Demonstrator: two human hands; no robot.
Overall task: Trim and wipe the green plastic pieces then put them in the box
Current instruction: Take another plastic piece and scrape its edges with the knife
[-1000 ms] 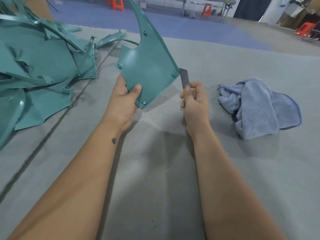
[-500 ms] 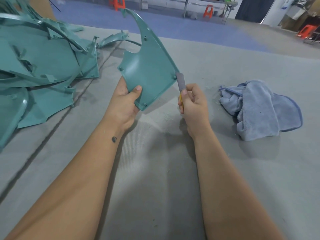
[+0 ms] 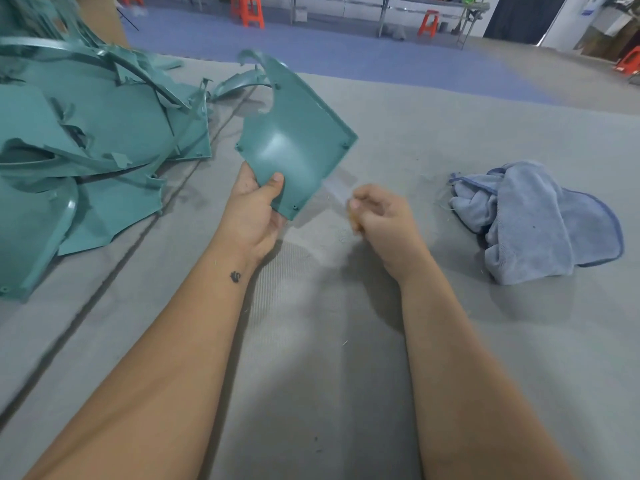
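The left hand (image 3: 254, 209) pinches the green piece (image 3: 294, 147) by its lower corner, tilting it clear of the counter (image 3: 346, 341), likely to expose its edge; the right hand (image 3: 381, 216), curled round a blurred blade (image 3: 337, 188), works beside it

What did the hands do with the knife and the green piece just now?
The right hand slid the blade down along the green piece's right edge, from near the upper corner to the lower part; it is blurred now. The left hand kept its grip on the bottom corner. The blue cloth and the green pile stayed put.
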